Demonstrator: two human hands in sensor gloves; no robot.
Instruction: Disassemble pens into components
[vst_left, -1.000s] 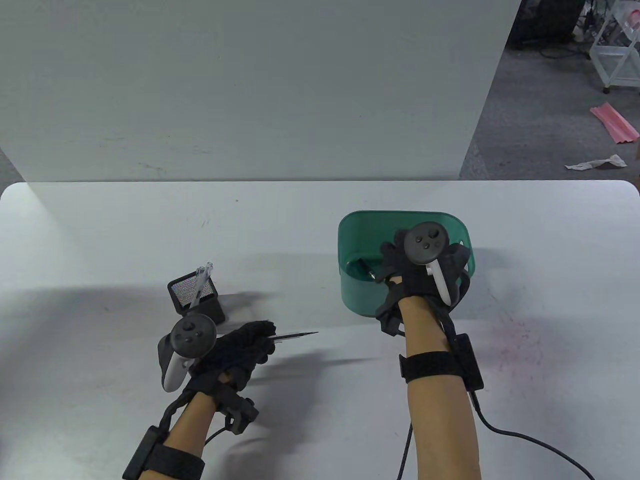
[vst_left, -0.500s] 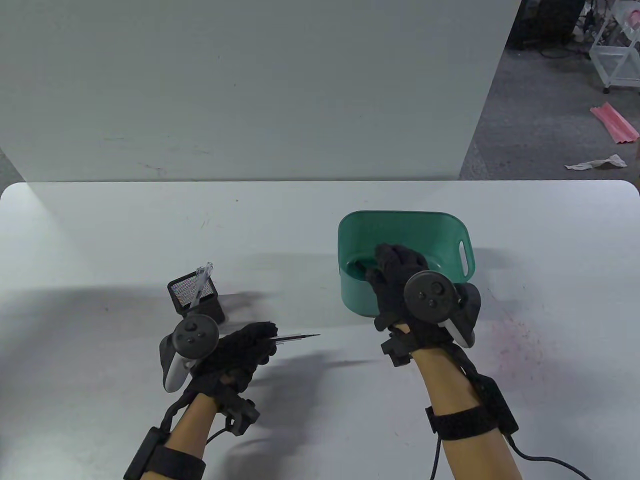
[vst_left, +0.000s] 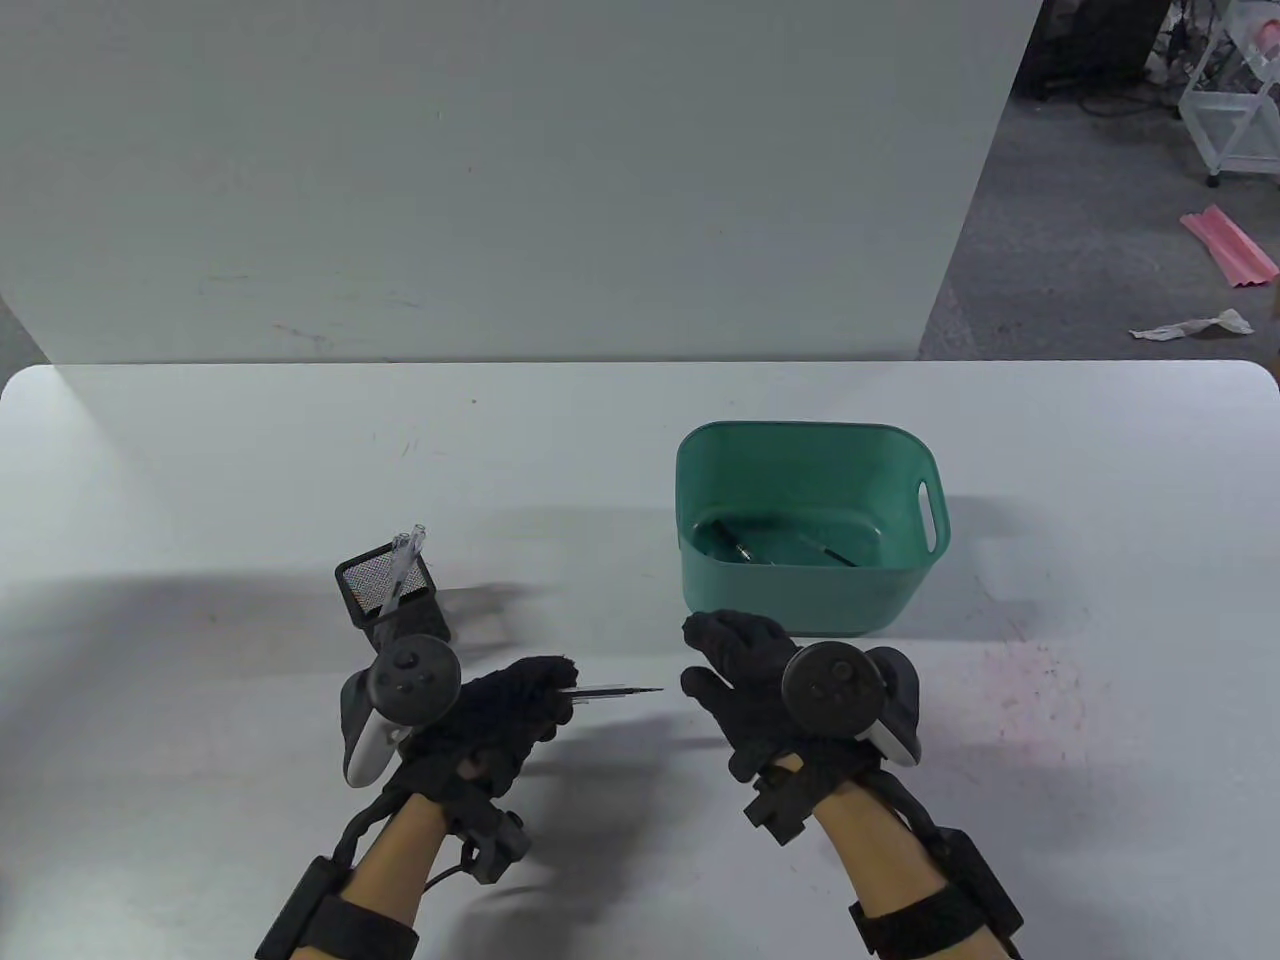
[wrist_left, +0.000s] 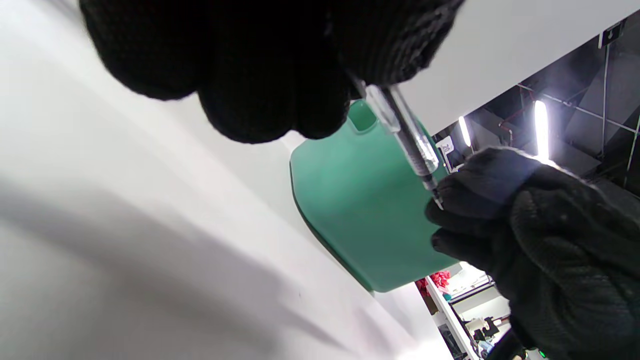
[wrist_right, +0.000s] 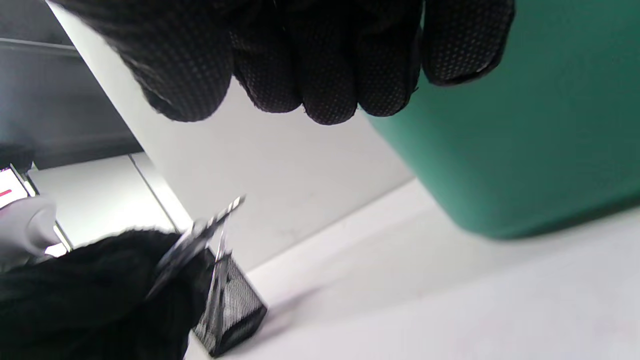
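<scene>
My left hand (vst_left: 500, 715) grips a clear pen (vst_left: 612, 691) with its tip pointing right; the pen also shows in the left wrist view (wrist_left: 407, 142) and the right wrist view (wrist_right: 200, 235). My right hand (vst_left: 745, 665) is open and empty, its fingers just right of the pen tip, apart from it. A green bin (vst_left: 905, 590) behind my right hand holds pen parts (vst_left: 745, 550). A black mesh pen holder (vst_left: 385, 590) behind my left hand holds clear pens (vst_left: 405, 560).
The white table (vst_left: 200, 480) runs to a white wall panel (vst_left: 500, 180) at the back. The bin stands right of centre and the mesh holder left of centre. A faint reddish stain (vst_left: 1030, 690) marks the table at the right.
My right hand has come out of the green bin and moved down and left to just beside the pen tip. My left hand with the pen shifted slightly right.
</scene>
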